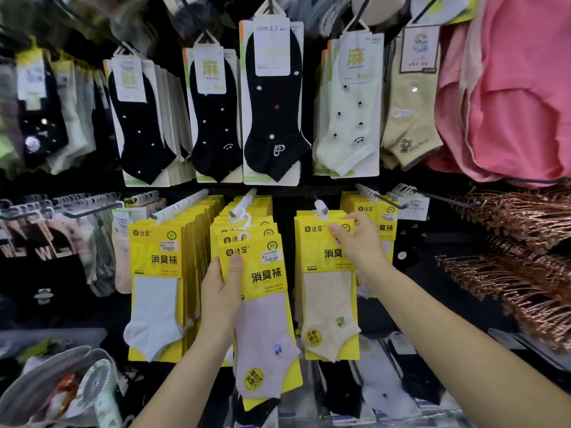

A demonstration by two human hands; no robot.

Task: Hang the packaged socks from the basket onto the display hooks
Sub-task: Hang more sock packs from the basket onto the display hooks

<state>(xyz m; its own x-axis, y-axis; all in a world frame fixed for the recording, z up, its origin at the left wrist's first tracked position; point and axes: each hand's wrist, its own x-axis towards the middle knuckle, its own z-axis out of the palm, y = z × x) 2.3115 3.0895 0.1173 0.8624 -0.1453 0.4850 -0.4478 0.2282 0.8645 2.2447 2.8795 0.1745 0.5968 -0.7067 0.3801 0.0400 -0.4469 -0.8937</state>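
– Left hand [221, 288] grips a pack of pink socks [265, 307], with the thumb across its yellow front and the fingers curled behind.
– And the right hand [360, 242]?
– It pinches the top corner of a beige sock pack [327, 291], at 3 o'clock from the pink one. That pack's top sits at the tip of a white hook [320, 207].
– Is the pink pack hung?
– Its top lies just below the middle hook [248, 197], at 12 o'clock. I can't tell whether it's threaded on.
– Where's the basket [80, 353]?
– Low at 7 o'clock, blurred.
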